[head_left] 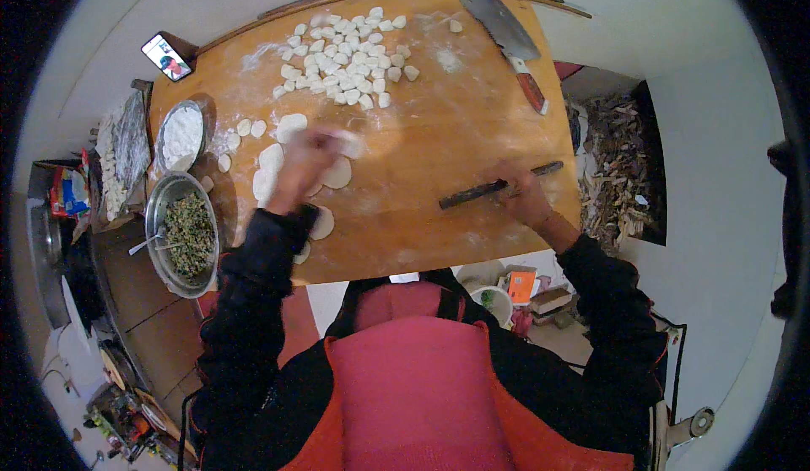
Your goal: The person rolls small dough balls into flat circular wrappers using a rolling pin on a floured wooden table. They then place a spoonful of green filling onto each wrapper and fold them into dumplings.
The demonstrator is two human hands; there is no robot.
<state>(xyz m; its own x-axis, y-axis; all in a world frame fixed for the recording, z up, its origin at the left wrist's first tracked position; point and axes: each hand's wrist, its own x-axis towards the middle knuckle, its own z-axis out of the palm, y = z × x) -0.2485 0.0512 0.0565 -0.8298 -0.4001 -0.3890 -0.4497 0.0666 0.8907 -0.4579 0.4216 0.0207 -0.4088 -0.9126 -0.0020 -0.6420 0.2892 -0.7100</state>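
My right hand (pixel 516 189) is closed around a thin dark rolling pin (pixel 471 194), which lies slantwise over the right part of the floured wooden board (pixel 405 218). Blurred by motion, my left hand (pixel 310 158) is over several rolled dough wrappers (pixel 337 174) on the left. One pale dough wrapper (pixel 349 144) touches its fingertips; whether the fingers grip it is not clear. Close to that hand, small flattened dough discs (pixel 258 129) lie on the board. Many small cut dough pieces (pixel 342 60) are spread at the far side.
A cleaver (pixel 506 41) lies at the far right. Along the left edge stand a metal bowl of flour (pixel 183 136) and a larger bowl of chopped filling (pixel 190 234) with a spoon (pixel 145 244). A lit phone (pixel 166 57) leans at the far left corner. Wood scraps (pixel 614 167) fill a space to the right.
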